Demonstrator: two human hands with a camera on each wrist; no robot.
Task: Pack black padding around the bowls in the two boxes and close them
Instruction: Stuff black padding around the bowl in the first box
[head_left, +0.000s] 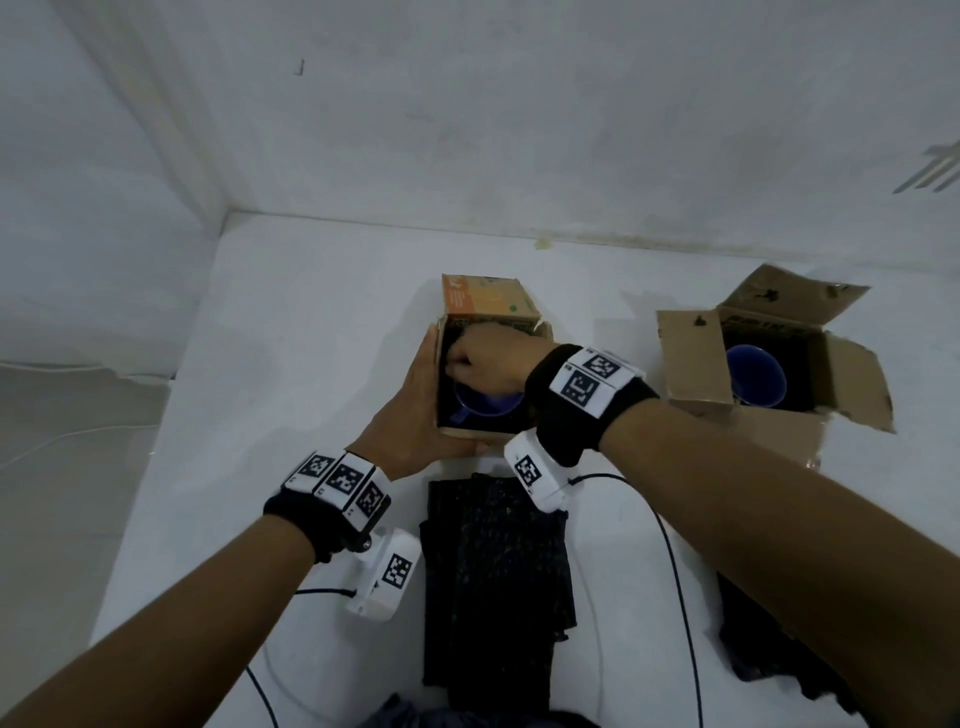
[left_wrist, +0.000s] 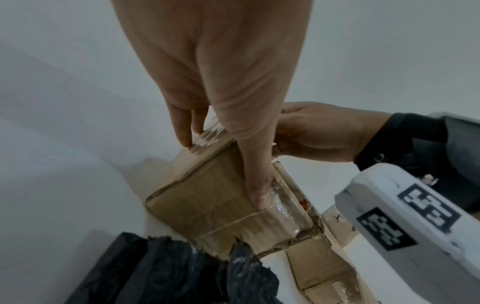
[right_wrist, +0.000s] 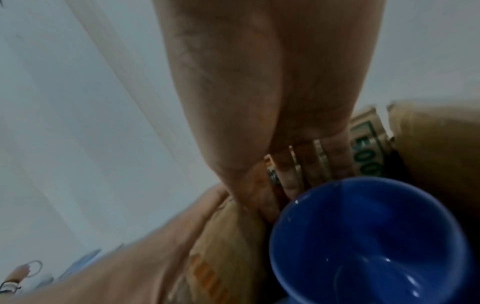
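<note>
Both hands at left box: L hand flat on its outer wall, fingers straight; R hand inside, fingers curled beside blue bowl, grip unclear. R-wrist view alone shows fingers touching bowl rim. Padding on desk; right box open w/ second bowl.

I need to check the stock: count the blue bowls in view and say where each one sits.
2. One blue bowl sits in the left box, under the right hand; the other bowl sits in the open right box. More may be hidden.
</note>
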